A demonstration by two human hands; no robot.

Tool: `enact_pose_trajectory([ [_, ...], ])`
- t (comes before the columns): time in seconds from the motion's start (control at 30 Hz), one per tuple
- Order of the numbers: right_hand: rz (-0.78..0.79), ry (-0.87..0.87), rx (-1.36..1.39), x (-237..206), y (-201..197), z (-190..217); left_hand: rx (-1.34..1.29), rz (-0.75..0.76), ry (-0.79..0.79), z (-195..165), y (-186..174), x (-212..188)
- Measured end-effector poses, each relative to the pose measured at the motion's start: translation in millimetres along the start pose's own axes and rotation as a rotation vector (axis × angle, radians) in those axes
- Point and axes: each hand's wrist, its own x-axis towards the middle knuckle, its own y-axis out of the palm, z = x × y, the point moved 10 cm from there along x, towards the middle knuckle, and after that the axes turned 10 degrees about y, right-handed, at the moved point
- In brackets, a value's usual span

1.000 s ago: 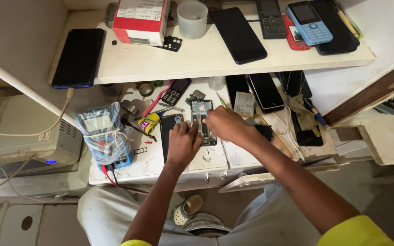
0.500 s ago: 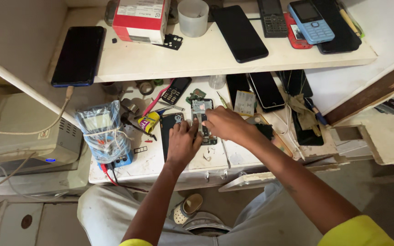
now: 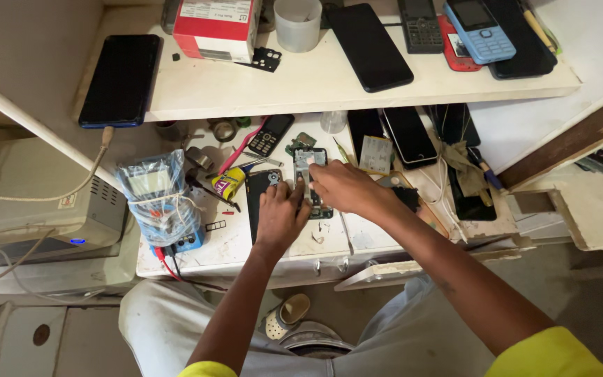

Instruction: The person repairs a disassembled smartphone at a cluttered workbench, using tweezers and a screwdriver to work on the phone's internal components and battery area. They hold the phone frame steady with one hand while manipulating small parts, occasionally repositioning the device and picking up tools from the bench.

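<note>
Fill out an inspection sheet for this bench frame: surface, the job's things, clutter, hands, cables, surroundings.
Surface: white lower bench, scuffed, under a white upper shelf.
Job's things: opened phone, its inner boards exposed, lies flat on the bench; dark back cover beside it.
Clutter: bagged multimeter, tweezers, yellow tube, keypad phone; on the shelf a red box, white cup, several phones.
Hands: left hand presses on the opened phone; right hand works at it with its fingertips.
Cables: beige cable into the black phone; red lead.
Surroundings: grey unit at the left, sandal below.
</note>
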Motion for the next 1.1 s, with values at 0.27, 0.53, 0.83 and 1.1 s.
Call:
enact_pose_trajectory([
  [0.27, -0.1, -0.224, 0.012, -7, -7, 15, -0.03, 0.003, -0.022, 1, -1, 1],
  [0.53, -0.14, -0.144, 0.038, 1, -14, 2, -0.035, -0.001, -0.022, 0, -3, 3],
  [0.83, -0.11, -0.097, 0.046, 1, -8, -6, -0.022, -0.024, 0.002, -2, -6, 3],
  [1.1, -0.092, -0.314, 0.154, -7, -6, 13, -0.035, -0.017, -0.015, -1, -4, 2],
])
